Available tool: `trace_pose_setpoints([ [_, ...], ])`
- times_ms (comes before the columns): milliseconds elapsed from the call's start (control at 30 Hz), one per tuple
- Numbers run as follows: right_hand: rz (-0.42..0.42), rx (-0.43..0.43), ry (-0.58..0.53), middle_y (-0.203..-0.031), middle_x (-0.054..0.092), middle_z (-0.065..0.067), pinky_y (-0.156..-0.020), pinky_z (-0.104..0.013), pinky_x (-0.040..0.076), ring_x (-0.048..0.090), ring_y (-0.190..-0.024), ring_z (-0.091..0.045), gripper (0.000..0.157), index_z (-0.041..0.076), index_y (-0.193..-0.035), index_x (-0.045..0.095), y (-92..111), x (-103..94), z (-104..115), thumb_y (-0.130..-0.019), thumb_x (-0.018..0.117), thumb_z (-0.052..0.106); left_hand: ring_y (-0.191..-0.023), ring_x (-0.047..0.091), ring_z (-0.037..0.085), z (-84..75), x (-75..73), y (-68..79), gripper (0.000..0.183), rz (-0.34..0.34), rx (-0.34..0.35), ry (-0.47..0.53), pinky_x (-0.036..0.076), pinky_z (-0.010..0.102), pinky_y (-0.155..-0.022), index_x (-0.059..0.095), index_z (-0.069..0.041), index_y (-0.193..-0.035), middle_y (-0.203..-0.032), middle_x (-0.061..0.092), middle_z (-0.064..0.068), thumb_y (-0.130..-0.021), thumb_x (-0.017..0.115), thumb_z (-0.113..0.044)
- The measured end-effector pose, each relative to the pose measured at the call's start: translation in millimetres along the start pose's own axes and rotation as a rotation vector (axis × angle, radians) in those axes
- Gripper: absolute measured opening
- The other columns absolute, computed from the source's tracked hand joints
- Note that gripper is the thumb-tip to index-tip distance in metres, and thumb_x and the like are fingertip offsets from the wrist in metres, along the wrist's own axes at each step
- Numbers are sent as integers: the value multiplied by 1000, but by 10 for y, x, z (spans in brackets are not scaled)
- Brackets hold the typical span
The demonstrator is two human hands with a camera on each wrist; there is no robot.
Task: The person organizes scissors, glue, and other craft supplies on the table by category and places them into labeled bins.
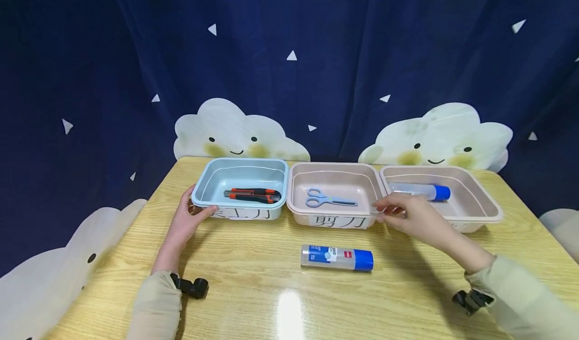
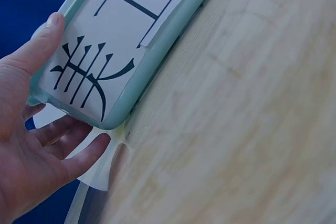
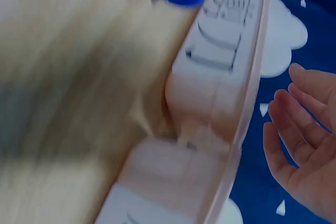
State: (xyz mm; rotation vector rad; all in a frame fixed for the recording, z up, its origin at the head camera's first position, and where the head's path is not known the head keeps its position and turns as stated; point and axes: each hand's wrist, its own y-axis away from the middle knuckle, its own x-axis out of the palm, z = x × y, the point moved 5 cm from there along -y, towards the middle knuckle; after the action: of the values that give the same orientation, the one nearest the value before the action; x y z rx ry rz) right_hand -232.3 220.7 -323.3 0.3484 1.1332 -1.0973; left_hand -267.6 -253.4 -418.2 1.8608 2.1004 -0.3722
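My left hand (image 1: pixel 185 218) is at the near left corner of a light blue bin (image 1: pixel 271 212). Its thumb lies along the front rim, and its loosely spread fingers reach around the left end. Two cutter knives with orange and black handles (image 1: pixel 253 197) lie in that bin. Over the near right corner of the middle pink bin (image 1: pixel 294 199) is my right hand (image 1: pixel 413 214), its fingers loosely bent with nothing seen between them. Blue scissors (image 1: pixel 332 199) lie inside this bin. A clear glue bottle with a blue cap (image 1: pixel 336 258) rests on its side in front.
The right pink bin (image 1: pixel 479 199) holds another blue-capped glue bottle (image 1: pixel 418 191), partly behind my right hand. All three bins form a row along the back of the wooden table (image 1: pixel 253 300), with printed labels in front. Behind hangs a dark blue curtain (image 1: pixel 334 18) with white clouds.
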Motion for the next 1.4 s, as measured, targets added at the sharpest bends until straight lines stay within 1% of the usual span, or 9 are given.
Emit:
trace_pose_setpoints([
  [33,17,1,-13,-88,67,2,-64,-22,49,58,-74,-5,21,9,-99,68,12,42,35,-79,70,13,-118,36,29,3,1,1,89,0,1,-1,33,35,-90,9,-21,-147,-139,33,17,-82,68,-30],
  [200,63,-31,-52,-87,66,7,-65,-24,49,58,-74,-6,24,12,-99,68,45,230,174,-76,73,15,-118,36,30,28,-9,2,89,-3,0,-6,33,35,-91,8,-22,-147,-139,33,17,-81,68,-32],
  [333,96,-57,-68,-90,65,11,-67,-26,49,59,-76,-9,27,16,-101,68,61,358,252,-75,74,21,-119,36,30,49,-18,-1,90,-1,1,-3,33,37,-92,8,-22,-147,-140,32,17,-81,68,-32],
  [467,138,-93,-94,-93,65,9,-70,-27,49,59,-78,-10,31,16,-102,66,75,501,312,-74,75,26,-119,36,31,56,-20,3,89,1,4,0,33,37,-91,8,-22,-147,-140,32,17,-81,68,-32],
  [633,184,-137,-111,-96,65,4,-72,-29,49,58,-82,-10,37,14,-107,65,81,676,372,-74,75,26,-118,36,31,58,-17,9,89,1,2,-3,33,36,-90,9,-21,-147,-140,32,17,-81,68,-32],
  [833,239,-138,-69,-102,62,8,-75,-27,47,56,-86,-7,42,18,-109,64,67,851,419,-73,75,35,-117,36,29,42,-7,4,88,1,10,1,34,34,-89,9,-21,-147,-139,33,17,-81,68,-32],
  [1100,268,-154,-49,-106,59,10,-82,-28,45,52,-93,-5,52,18,-115,63,31,1012,466,-67,78,35,-117,35,30,34,-5,1,89,2,7,2,33,35,-89,8,-21,-147,-140,32,17,-81,68,-32],
  [1267,284,-144,-48,-107,59,10,-79,-26,45,52,-90,-4,58,17,-118,61,6,1078,471,-66,79,36,-117,35,29,22,-2,-1,89,6,10,7,33,34,-89,8,-21,-147,-140,31,16,-82,68,-32],
  [1400,302,-123,-56,-108,59,9,-78,-25,45,52,-89,-4,60,18,-120,60,-2,1121,458,-66,79,37,-119,34,30,14,2,-2,89,11,12,16,33,35,-91,8,-21,-147,-142,30,16,-82,67,-32],
])
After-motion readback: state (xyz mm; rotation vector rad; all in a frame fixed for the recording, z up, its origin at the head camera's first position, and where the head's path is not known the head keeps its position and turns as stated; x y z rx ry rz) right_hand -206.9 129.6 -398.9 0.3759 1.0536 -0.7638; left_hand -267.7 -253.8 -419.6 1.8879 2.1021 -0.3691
